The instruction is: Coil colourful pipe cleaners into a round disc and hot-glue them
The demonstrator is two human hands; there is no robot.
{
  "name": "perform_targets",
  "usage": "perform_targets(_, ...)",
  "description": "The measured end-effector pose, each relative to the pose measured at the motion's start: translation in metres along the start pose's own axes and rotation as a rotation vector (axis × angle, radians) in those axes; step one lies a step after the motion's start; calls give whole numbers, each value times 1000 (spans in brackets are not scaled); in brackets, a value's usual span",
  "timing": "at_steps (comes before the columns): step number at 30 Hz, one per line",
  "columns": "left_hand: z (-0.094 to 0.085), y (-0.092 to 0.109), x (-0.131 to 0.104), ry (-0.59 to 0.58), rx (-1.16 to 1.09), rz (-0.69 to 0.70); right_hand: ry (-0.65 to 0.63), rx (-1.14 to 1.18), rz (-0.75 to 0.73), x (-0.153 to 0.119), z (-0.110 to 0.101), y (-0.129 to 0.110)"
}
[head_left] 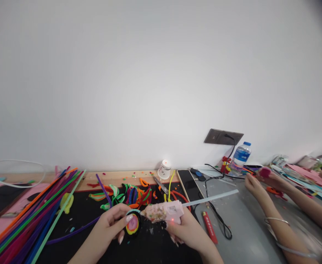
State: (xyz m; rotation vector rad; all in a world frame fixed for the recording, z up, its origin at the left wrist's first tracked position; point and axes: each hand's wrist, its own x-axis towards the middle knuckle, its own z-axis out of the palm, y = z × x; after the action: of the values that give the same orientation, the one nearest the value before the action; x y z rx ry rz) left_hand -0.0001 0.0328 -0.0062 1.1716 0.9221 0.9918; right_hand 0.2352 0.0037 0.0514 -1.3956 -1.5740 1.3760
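My left hand (pixel 114 224) pinches a small round piece (pixel 133 223) made of coiled pipe cleaner, pink in the middle with yellow, red and black rings and a light blue strip on top. In my right hand (pixel 183 230) is a pink glue gun (pixel 163 211), with a red light glowing on its side. A long translucent glue stick (pixel 210 198) sticks out of its back end. The nozzle points left and meets the upper right edge of the round piece; whether it touches is too small to tell. Both hands are above a black mat (pixel 95 249).
Long pipe cleaners (pixel 48 209) lie fanned at left. Behind my hands are bent pipe-cleaner shapes (pixel 133 196), scissors (pixel 161 184), a paper cup (pixel 164 169) and a phone (pixel 190 185). At right are a red box-cutter-like strip (pixel 209 227), black cable (pixel 218 223), a water bottle (pixel 241 156) and another person's hands (pixel 257 187).
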Motion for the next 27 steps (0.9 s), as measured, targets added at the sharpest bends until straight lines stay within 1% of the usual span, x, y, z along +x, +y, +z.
perform_targets(6, 1, 2, -1, 8, -1, -7, 8, 9, 5, 0, 0, 3)
perform_targets(14, 2, 2, -2, 6, -1, -20, 28, 9, 14, 0, 0, 0)
perform_targets(20, 2, 3, -3, 7, -21, -13, 13, 8, 16, 0, 0, -1)
perform_targets(27, -3, -4, 1, 34, -88, 7, 17, 24, 13, -1, -1, 1)
